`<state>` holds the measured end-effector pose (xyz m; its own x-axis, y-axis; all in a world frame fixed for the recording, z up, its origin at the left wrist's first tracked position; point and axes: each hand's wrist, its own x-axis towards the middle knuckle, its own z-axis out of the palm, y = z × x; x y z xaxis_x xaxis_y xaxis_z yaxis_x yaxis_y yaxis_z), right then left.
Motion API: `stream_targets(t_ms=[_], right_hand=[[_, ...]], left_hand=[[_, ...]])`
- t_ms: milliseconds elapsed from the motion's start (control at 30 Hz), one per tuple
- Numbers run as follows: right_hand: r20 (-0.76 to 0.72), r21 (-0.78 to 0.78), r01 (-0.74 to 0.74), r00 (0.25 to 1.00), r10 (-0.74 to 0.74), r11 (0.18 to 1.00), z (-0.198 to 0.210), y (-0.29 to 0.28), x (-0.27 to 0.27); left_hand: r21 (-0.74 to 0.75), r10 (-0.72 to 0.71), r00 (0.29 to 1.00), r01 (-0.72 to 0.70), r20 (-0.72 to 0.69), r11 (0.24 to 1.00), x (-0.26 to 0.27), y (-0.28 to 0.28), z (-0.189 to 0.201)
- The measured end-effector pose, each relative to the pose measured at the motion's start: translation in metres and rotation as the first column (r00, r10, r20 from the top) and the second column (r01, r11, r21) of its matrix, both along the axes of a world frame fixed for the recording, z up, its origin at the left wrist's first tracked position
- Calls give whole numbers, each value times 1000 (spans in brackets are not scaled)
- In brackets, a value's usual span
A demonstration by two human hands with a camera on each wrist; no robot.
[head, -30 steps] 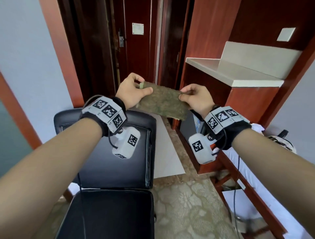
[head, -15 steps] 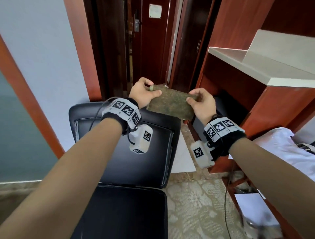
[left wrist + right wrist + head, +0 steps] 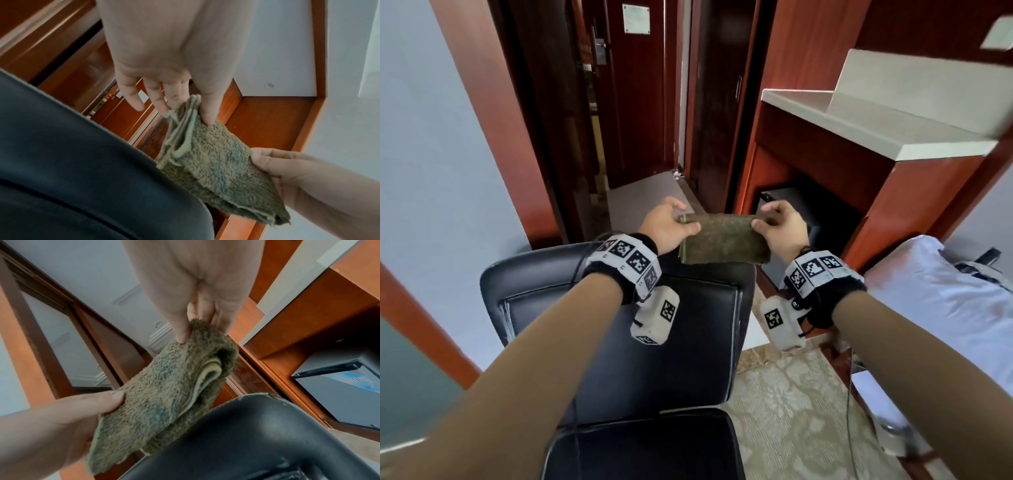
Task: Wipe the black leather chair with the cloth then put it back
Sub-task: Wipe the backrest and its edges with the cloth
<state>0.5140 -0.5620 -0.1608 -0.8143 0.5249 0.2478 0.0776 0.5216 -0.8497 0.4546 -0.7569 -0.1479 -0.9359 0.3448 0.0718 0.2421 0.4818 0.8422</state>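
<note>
right hand top centre, thumb and fingers pinching upper end of folded olive cloth | left hand lower left, gripping its other end | black leather chair lower right, beneath cloth | dark box right edge in wooden cabinet

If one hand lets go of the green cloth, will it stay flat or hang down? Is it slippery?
The cloth would probably flop: it is soft and folded in layers, held taut only between the left hand and right hand. Its fuzzy pile likely grips well, so fingers need only a light pinch.
</note>
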Motion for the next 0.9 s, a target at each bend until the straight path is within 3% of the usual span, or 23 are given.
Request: stream_targets(t_ms=[333, 533, 700, 833, 900], right_hand=[[86, -243, 113, 992, -95, 963, -39, 17, -25], [21, -414, 107, 994, -108, 904, -29, 15, -26], [-97, -675, -110, 993, 60, 730, -8, -10, -11], [-219, -704, -288, 958, 187, 649, 4, -25, 1], [-238, -672, -340, 941, 242, 658, 9, -29, 5]], left_hand=[[-23, -26, 1000, 27, 3, 999, -25, 25, -29], [121, 77, 995, -84, 65, 989, -24, 35, -24], [277, 144, 979, -179, 142, 944, -16, 43, -5], [283, 61, 992, -91, 113, 955, 0, 48, 8], [335, 4, 989, -55, 150, 941, 9, 49, 13]])
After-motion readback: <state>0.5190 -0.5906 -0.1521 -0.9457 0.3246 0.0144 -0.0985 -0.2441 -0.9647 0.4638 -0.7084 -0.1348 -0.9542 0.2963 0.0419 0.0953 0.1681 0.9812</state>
